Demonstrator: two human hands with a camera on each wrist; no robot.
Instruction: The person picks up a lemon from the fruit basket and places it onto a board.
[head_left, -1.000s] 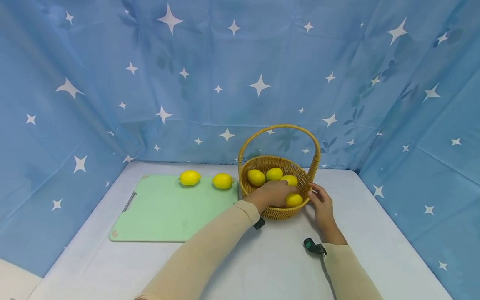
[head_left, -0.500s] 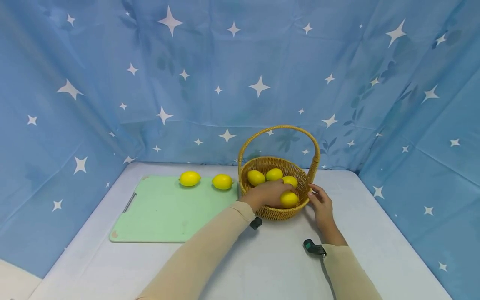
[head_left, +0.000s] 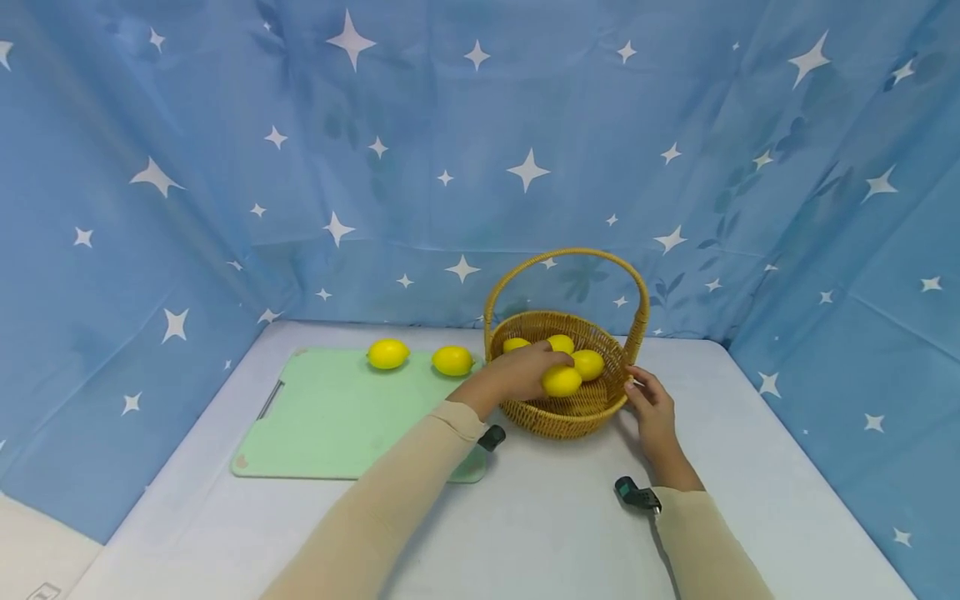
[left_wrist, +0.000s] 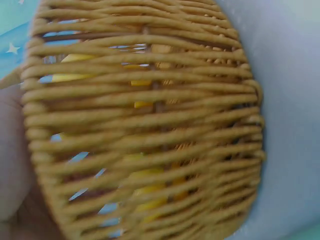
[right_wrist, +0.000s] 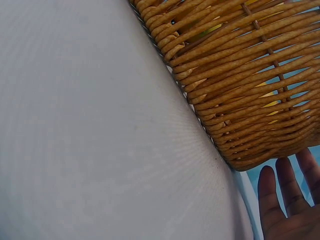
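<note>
A wicker basket (head_left: 558, 427) with a tall arched handle stands at the back right of the table, several yellow lemons (head_left: 588, 365) inside it. My left hand (head_left: 517, 373) reaches over the basket's near left rim and grips one lemon (head_left: 561, 382) by its left side, above the basket's near part. From the left wrist, the basket's woven wall (left_wrist: 150, 120) hides most of that hand. At the right rim, below the handle's foot, my right hand (head_left: 654, 417) holds the basket with thumb and fingers. In the right wrist view, its outstretched fingers (right_wrist: 290, 187) show beside the weave.
Left of the basket lies a light green cutting board (head_left: 337, 417) with a metal-edged slot at its left side. Two lemons (head_left: 387, 354) rest along its far edge. A blue star-patterned curtain (head_left: 420, 167) encloses the white table (head_left: 555, 525) at the back and sides.
My left hand has drawn left and upward inside the basket, bringing the gripped lemon along from the near right side. My right hand keeps its place at the rim. The head view has shifted slightly.
</note>
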